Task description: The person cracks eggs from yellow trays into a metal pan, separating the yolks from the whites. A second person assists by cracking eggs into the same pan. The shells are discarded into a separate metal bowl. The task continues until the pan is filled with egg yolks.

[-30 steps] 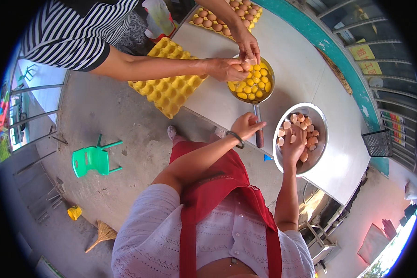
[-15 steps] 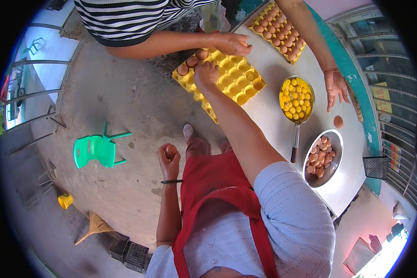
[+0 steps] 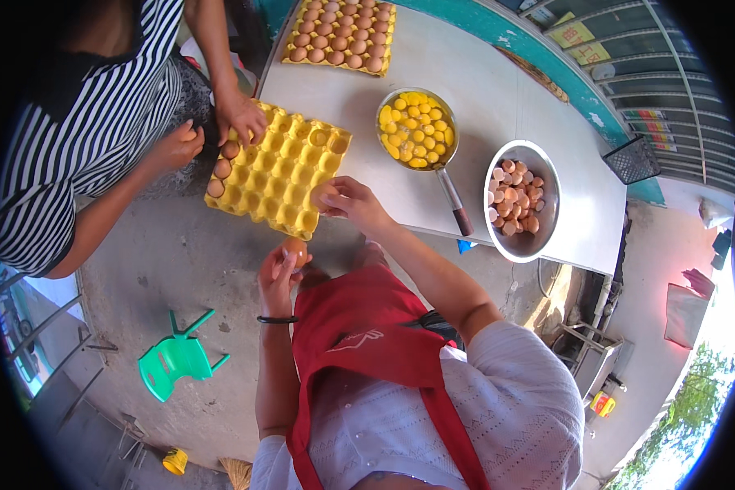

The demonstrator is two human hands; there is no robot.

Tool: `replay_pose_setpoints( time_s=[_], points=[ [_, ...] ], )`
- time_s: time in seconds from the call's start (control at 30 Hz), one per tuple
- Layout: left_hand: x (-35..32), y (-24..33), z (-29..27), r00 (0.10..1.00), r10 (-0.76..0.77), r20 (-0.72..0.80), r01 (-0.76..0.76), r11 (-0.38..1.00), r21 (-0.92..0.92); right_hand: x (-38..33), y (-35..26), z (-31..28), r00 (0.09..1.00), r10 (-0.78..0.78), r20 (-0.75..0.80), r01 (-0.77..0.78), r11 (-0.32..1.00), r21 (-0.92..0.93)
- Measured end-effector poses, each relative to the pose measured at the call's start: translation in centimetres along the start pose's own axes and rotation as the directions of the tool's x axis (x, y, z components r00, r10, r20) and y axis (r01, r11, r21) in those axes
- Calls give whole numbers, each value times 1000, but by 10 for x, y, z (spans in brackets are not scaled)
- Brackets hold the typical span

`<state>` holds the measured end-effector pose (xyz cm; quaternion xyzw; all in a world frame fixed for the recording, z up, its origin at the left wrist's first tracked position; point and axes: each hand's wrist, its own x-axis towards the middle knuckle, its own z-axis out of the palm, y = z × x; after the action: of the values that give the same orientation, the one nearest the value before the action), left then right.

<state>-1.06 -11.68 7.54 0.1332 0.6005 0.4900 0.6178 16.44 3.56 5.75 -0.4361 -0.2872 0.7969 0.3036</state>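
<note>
A brown egg [image 3: 296,250] sat pinched in the fingers of the left hand [image 3: 279,273], held off the table's near edge and just below the yellow egg tray [image 3: 278,175]; its long axis ran roughly upright in the picture, the blunt end pointing toward the tray. The right hand [image 3: 353,204] rested at the tray's near right corner, its fingers closed around a second egg [image 3: 325,194] that touched the tray rim; that egg's axis could not be told. The tray lay slantwise over the edge of the white table [image 3: 514,106], its long side running from lower left to upper right, with a few brown eggs in its left cups. Beside the tray's left end, another person's two hands [image 3: 241,114] reached in from a striped sleeve. Right of the tray stood a pan of yolks [image 3: 417,129], its handle pointing toward the person, and farther right a metal bowl of shells [image 3: 521,200]. A full egg tray [image 3: 339,33] lay beyond the yellow one.
</note>
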Motion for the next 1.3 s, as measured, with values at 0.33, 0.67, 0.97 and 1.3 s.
replay_pose_setpoints(
  time_s=[0.33,0.67,0.97,1.3],
  points=[
    [90,33,214,864,-107,492,137,990,-25,-88,-129,-100,491,-816,305,498,-24,-867],
    [154,24,261,932,71,355,-204,913,354,-54,-184,-180,928,-373,-10,303,767,-566],
    [159,46,302,511,523,682,-827,84,555,-20,-198,-216,975,-162,152,222,697,-682],
    [157,63,309,400,494,772,-789,-242,564,-4,-193,-232,884,-367,290,428,385,-818]
  ],
)
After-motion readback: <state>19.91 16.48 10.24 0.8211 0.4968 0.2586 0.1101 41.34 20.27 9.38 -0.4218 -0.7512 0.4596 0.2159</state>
